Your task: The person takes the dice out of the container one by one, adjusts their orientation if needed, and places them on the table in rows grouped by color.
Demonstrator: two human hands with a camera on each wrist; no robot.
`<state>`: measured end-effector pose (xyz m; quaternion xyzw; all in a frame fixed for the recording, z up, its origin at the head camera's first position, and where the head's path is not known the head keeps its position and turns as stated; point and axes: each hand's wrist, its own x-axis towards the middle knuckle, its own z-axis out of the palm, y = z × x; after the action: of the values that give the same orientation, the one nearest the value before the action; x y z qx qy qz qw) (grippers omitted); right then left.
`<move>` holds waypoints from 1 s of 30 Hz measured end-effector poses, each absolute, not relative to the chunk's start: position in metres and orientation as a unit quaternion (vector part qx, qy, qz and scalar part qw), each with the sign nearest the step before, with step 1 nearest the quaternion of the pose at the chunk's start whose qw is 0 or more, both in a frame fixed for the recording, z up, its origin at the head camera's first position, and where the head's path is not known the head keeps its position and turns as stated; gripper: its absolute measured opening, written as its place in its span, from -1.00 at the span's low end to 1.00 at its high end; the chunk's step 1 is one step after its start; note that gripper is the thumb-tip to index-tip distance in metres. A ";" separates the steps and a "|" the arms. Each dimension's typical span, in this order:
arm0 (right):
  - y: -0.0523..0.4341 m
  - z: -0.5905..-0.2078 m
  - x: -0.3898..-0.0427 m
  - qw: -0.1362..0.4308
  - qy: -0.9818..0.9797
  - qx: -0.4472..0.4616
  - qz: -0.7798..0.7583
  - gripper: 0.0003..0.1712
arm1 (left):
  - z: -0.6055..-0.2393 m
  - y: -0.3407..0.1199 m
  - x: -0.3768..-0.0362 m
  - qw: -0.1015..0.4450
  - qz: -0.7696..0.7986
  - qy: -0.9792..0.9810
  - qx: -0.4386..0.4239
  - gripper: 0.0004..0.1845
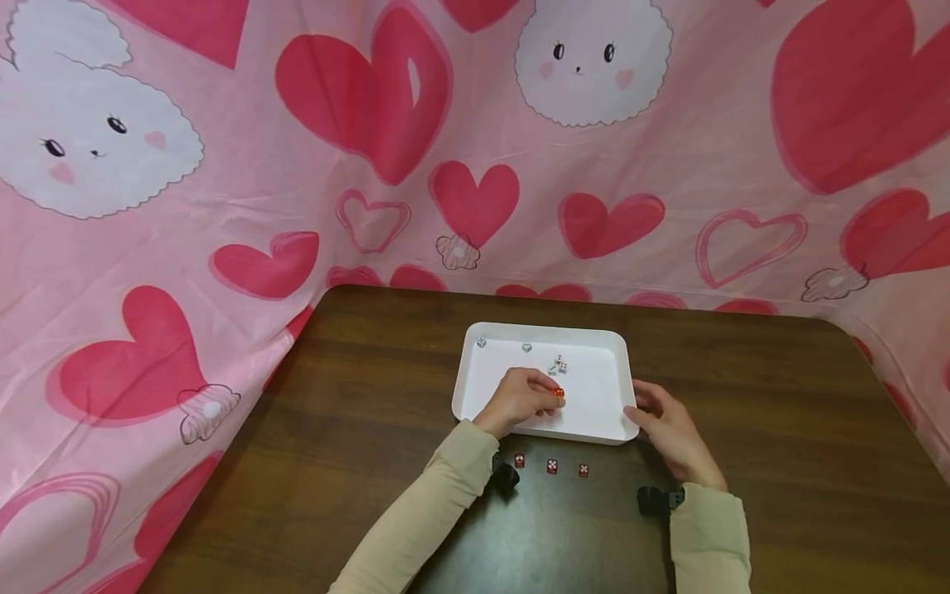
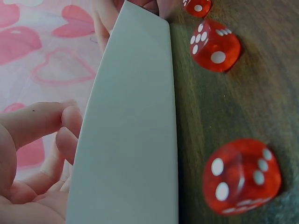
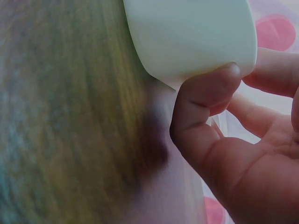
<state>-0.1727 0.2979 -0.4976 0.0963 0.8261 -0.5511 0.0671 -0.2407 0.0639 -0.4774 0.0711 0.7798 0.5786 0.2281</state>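
Over the white tray (image 1: 475, 388), my left hand (image 1: 519, 400) pinches a red die (image 1: 559, 393) between thumb and fingertips. The tray wall (image 2: 126, 116) hides that die in the left wrist view, where only part of the left hand (image 2: 32, 177) shows. My right hand (image 1: 671, 429) grips the tray's front right corner. In the right wrist view its thumb (image 3: 210, 86) presses the outer wall, with another finger behind the rim. Several small clear or whitish dice lie in the tray, including one die (image 1: 482, 341) at the far left and another die (image 1: 526, 347) near the back wall.
Before the tray's front wall, a left red die (image 1: 519, 460), a middle red die (image 1: 552, 467) and a right red die (image 1: 584, 470) form a row on the dark wooden table (image 1: 371, 371). A pink heart-print cloth (image 1: 482, 107) hangs behind the table.
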 end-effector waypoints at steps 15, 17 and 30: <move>0.298 -0.501 -0.172 0.069 0.822 0.099 -0.556 -0.33 | -0.475 0.065 -0.236 0.220 0.569 0.789 0.076 -0.80; 0.298 -0.501 -0.172 0.070 0.822 0.099 -0.556 -0.33 | -0.475 0.065 -0.235 0.217 0.567 0.791 0.080 -0.80; 0.297 -0.499 -0.170 0.071 0.823 0.097 -0.555 -0.32 | -0.477 0.068 -0.231 0.192 0.579 0.783 0.122 -0.83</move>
<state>-0.1705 0.2966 -0.4990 0.0966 0.8232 -0.5549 0.0707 -0.2310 0.0685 -0.4774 0.1218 0.7829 0.5792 0.1919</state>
